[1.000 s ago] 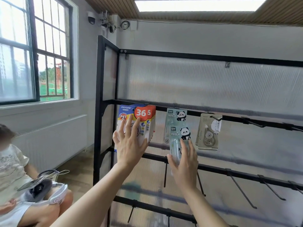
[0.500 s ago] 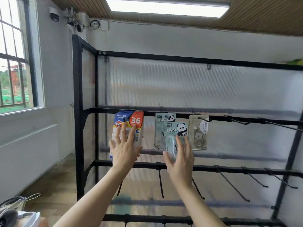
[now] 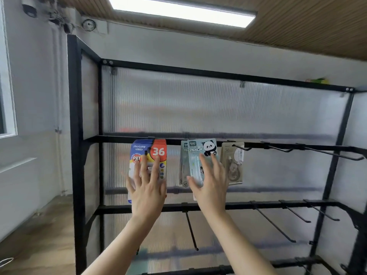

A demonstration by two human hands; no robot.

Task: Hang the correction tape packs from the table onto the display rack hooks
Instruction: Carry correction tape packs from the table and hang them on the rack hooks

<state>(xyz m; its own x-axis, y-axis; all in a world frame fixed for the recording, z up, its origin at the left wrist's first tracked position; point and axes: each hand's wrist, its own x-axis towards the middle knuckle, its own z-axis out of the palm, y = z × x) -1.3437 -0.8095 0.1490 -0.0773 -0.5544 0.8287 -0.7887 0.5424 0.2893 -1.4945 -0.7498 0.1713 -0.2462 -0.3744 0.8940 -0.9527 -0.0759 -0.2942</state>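
On the black display rack [image 3: 75, 120], a stack of blue and red "36" correction tape packs [image 3: 156, 150] hangs from the middle bar at the left. My left hand [image 3: 148, 190] presses flat against that stack with straight fingers. Right of it, my right hand [image 3: 210, 185] holds a pale panda pack [image 3: 200, 151] up at the bar, fingers straight on its front, thumb at its left edge. Another panda pack [image 3: 184, 165] hangs just behind. A beige tape pack [image 3: 234, 163] hangs further right.
Bare black hooks [image 3: 278, 148] stick out along the middle bar to the right, and longer hooks [image 3: 274, 225] slope down from the lower bar. A ribbed translucent panel backs the rack. A window and white wall are at the left, wooden floor below.
My view turned right, and the seated person at the left has gone from view. My right hand raised the panda pack up to the middle bar. My left hand stayed on the "36" stack.
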